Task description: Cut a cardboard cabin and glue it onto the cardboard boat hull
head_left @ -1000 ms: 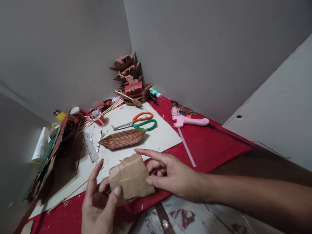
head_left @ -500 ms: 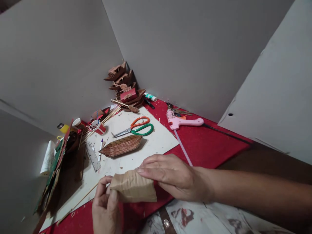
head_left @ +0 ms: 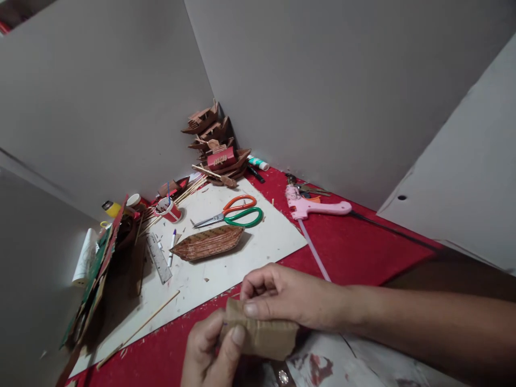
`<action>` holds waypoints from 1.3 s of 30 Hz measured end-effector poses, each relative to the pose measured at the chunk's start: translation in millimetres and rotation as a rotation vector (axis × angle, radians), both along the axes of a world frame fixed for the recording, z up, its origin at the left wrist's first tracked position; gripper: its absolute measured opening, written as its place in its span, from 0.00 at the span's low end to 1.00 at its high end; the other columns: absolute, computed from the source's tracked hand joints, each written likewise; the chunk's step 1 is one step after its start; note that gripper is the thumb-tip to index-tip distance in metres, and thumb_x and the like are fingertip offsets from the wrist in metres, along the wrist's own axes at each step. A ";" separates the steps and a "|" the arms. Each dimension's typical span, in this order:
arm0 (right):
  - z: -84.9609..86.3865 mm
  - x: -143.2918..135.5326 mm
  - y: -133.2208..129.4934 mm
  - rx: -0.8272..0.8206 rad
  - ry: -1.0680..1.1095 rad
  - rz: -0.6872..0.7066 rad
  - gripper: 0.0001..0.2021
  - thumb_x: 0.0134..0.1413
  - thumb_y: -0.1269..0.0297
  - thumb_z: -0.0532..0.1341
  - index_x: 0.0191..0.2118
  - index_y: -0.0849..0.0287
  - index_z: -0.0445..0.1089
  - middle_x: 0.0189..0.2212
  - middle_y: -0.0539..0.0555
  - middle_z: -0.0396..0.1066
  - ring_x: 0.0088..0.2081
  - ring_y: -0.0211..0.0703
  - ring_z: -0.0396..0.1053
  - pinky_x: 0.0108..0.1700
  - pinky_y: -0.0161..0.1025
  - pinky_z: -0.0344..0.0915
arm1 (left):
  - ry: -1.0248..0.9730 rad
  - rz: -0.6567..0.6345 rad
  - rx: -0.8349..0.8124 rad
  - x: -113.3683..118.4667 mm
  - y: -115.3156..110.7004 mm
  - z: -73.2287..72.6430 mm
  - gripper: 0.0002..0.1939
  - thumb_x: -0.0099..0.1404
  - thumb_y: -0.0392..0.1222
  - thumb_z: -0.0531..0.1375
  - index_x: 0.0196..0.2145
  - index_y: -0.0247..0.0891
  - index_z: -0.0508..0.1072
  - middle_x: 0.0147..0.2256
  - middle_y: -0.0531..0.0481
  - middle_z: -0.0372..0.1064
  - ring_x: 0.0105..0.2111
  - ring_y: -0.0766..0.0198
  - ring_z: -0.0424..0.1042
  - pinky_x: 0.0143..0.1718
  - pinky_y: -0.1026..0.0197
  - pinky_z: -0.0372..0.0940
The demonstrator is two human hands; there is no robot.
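Observation:
A creased piece of brown cardboard [head_left: 271,339] is held low over the front edge of the table. My left hand [head_left: 213,344] pinches its left end between thumb and fingers. On its upper edge, my right hand [head_left: 282,298] grips with thumb and bent fingers. Beyond my hands lies a small brown model boat hull [head_left: 209,243] on a white board [head_left: 242,269]. Scissors [head_left: 234,214] with one orange and one green handle rest just behind the hull.
At right lies a pink glue gun [head_left: 318,208] with a glue stick and cord. Several finished model boats [head_left: 221,158] are stacked in the corner. A ruler [head_left: 159,259], a marker [head_left: 172,248], a paper cup [head_left: 169,209] and a thin stick [head_left: 139,329] are at left, near upright cardboard sheets [head_left: 94,274].
The cardboard has moved right and down with both hands. My right hand has gone from lying flat across it to pinching its upper edge. The view has shifted slightly.

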State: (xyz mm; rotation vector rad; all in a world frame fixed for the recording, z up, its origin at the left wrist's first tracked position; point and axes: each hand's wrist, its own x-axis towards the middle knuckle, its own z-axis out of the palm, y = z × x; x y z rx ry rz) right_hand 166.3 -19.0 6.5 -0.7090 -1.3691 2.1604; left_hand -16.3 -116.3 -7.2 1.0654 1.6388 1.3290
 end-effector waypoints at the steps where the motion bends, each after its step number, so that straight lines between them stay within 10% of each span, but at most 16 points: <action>1: 3.0 -2.2 -0.4 -0.025 0.002 -0.016 0.26 0.35 0.45 0.72 0.31 0.64 0.68 0.25 0.47 0.66 0.27 0.32 0.61 0.31 0.30 0.57 | -0.061 -0.054 -0.015 1.8 3.7 1.5 0.15 0.50 0.50 0.72 0.35 0.41 0.83 0.34 0.46 0.79 0.36 0.55 0.75 0.39 0.61 0.68; 6: 13.4 -7.0 -2.7 -0.047 0.051 -0.079 0.22 0.34 0.52 0.74 0.29 0.63 0.68 0.22 0.45 0.65 0.26 0.30 0.59 0.31 0.31 0.55 | -0.470 -0.375 -0.105 8.9 23.7 11.8 0.15 0.56 0.49 0.67 0.36 0.36 0.82 0.28 0.45 0.78 0.30 0.58 0.75 0.34 0.60 0.66; 17: -4.3 -22.1 -0.4 -0.417 0.215 0.018 0.19 0.36 0.53 0.71 0.26 0.64 0.68 0.20 0.46 0.65 0.21 0.29 0.60 0.26 0.29 0.56 | -0.160 -0.163 0.102 0.0 17.9 3.1 0.16 0.53 0.54 0.68 0.26 0.37 0.79 0.21 0.50 0.70 0.23 0.62 0.67 0.26 0.63 0.65; 20: -5.7 -10.2 9.5 -0.021 0.119 -0.177 0.13 0.54 0.56 0.60 0.34 0.64 0.71 0.22 0.48 0.66 0.20 0.30 0.60 0.23 0.29 0.57 | -0.291 -0.179 0.080 -4.0 27.4 8.4 0.14 0.56 0.52 0.67 0.29 0.37 0.80 0.22 0.50 0.72 0.22 0.64 0.68 0.27 0.64 0.65; 24: -9.9 8.7 15.3 1.096 -0.067 -0.575 0.19 0.57 0.73 0.56 0.55 0.63 0.65 0.44 0.61 0.72 0.43 0.43 0.70 0.41 0.40 0.69 | -0.329 -0.119 0.061 -8.3 39.1 17.3 0.12 0.57 0.48 0.67 0.36 0.39 0.81 0.30 0.49 0.76 0.27 0.64 0.71 0.32 0.65 0.67; 28: -9.2 8.3 15.4 1.861 -0.153 -0.566 0.18 0.58 0.74 0.56 0.54 0.67 0.66 0.49 0.65 0.71 0.52 0.52 0.66 0.49 0.50 0.67 | -0.338 -0.248 0.007 -4.4 46.7 20.0 0.10 0.61 0.46 0.65 0.38 0.39 0.81 0.33 0.49 0.77 0.33 0.63 0.73 0.38 0.65 0.67; 35: -1.5 11.6 39.4 1.970 -0.158 -0.611 0.13 0.62 0.73 0.53 0.49 0.70 0.69 0.37 0.63 0.76 0.37 0.48 0.70 0.35 0.45 0.65 | -0.247 -0.525 -0.131 -7.3 46.6 20.4 0.16 0.56 0.46 0.69 0.41 0.38 0.80 0.33 0.46 0.79 0.33 0.60 0.75 0.36 0.63 0.69; 39: -10.2 5.1 33.5 1.525 -0.026 -0.476 0.12 0.62 0.67 0.56 0.46 0.67 0.72 0.33 0.60 0.76 0.34 0.44 0.71 0.37 0.41 0.67 | -0.151 -0.509 -0.041 -4.7 42.4 22.1 0.10 0.57 0.46 0.68 0.27 0.35 0.81 0.24 0.46 0.77 0.25 0.63 0.73 0.29 0.64 0.68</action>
